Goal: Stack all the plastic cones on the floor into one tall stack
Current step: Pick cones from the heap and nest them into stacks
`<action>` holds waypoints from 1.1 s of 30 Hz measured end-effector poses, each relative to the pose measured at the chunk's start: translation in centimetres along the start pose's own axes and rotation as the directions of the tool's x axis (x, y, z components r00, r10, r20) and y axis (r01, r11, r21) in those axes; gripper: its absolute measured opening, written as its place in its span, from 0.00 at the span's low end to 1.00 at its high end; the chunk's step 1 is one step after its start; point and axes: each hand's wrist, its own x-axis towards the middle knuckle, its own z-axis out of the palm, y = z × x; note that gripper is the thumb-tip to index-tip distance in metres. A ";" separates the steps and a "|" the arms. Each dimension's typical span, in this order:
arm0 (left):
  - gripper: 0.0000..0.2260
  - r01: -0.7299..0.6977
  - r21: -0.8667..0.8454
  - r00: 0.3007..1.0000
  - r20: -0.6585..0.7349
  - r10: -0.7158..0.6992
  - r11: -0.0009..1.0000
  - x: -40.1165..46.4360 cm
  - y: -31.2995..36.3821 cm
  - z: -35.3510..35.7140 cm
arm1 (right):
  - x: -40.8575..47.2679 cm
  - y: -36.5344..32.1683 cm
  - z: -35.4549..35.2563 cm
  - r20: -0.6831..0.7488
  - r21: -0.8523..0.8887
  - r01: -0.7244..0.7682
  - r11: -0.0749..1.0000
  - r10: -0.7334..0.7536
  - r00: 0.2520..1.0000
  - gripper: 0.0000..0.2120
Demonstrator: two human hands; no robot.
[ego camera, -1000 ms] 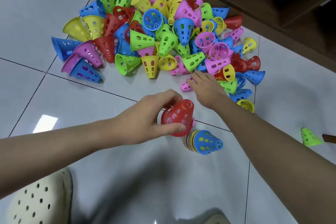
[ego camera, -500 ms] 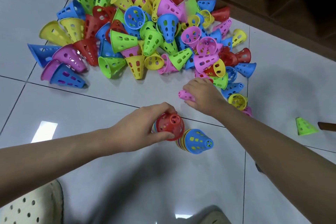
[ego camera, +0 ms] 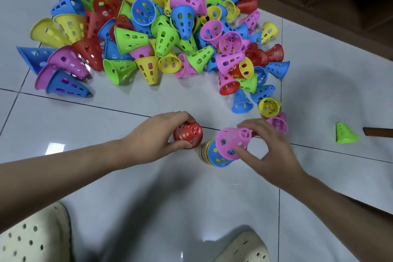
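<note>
One pink cone [ego camera: 232, 142] between right fingers [ego camera: 244, 152]

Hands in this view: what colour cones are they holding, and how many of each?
Red cone: 1, in the left hand's grip
Pink cone: 1, in the right hand's grip, over the blue-topped stack
Total: 2
</note>
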 end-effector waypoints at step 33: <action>0.29 -0.484 0.859 0.847 0.507 -0.157 0.163 9.0 -13.0 -9.8 | 8.9 12.5 3.1 0.168 -0.436 -0.290 0.852 0.393 0.904 0.36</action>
